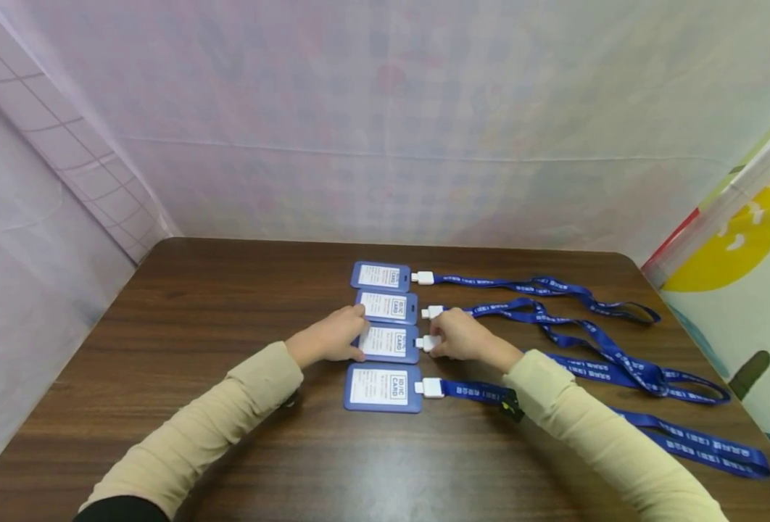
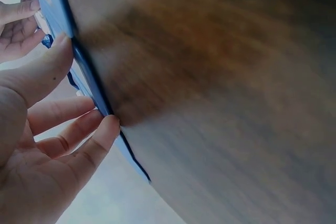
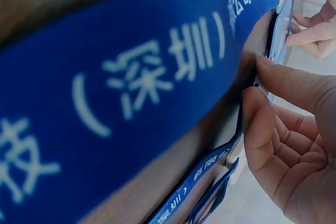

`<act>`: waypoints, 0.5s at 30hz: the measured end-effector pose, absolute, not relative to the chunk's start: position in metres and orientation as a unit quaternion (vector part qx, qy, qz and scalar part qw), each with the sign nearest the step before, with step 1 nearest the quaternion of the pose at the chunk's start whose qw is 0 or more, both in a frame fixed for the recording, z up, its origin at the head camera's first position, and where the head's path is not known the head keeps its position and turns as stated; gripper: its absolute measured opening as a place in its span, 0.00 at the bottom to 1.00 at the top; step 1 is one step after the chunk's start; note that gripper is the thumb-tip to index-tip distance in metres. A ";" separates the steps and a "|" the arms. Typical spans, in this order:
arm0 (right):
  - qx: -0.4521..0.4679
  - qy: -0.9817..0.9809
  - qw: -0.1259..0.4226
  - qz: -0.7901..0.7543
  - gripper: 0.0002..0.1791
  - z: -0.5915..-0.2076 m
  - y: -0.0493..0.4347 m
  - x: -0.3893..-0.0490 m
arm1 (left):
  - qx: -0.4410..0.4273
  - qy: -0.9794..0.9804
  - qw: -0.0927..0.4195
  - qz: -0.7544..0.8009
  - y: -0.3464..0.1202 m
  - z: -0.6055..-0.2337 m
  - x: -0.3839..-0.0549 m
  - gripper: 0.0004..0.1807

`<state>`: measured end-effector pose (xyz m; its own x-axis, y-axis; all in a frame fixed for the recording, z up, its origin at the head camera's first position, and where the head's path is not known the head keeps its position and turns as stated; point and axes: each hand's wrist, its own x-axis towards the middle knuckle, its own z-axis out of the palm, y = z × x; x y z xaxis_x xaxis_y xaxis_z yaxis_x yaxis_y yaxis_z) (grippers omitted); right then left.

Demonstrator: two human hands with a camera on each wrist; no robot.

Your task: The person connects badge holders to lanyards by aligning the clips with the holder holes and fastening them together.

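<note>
Several blue badge holders [image 1: 383, 388] with white ID/IC card inserts lie in a column on the brown table. My left hand [image 1: 333, 335] is at the left end of the third badge holder [image 1: 391, 344] from the back, its thumb and fingers spread across that end. In the left wrist view, its fingertips [image 2: 111, 121] touch the holder's edge. Opposite, my right hand [image 1: 460, 335] pinches the white clip [image 1: 428, 343] of a blue lanyard [image 1: 584, 368] by that holder's slot end. In the right wrist view, thumb and index finger partly hide the clip.
Other blue lanyards [image 1: 489, 282] with white clips stretch rightward from their badge holders, some looped and twisted. The nearest one [image 1: 705, 444] passes under my right sleeve. A pale curtain [image 1: 385, 145] hangs behind the table's [image 1: 215, 290] far edge.
</note>
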<state>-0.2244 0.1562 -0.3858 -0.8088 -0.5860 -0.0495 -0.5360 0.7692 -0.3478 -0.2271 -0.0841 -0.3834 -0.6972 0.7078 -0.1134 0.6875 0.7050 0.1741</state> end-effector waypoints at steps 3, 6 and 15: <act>-0.299 0.937 0.079 -0.159 0.10 -0.386 0.156 -0.225 | 0.376 0.921 0.090 0.052 -0.084 -0.384 -0.226 0.23; -0.299 0.937 0.080 -0.160 0.10 -0.387 0.156 -0.225 | 0.379 0.920 0.090 0.049 -0.083 -0.383 -0.226 0.23; -0.305 0.938 0.072 -0.147 0.10 -0.388 0.156 -0.226 | 0.382 0.919 0.084 0.046 -0.083 -0.385 -0.226 0.22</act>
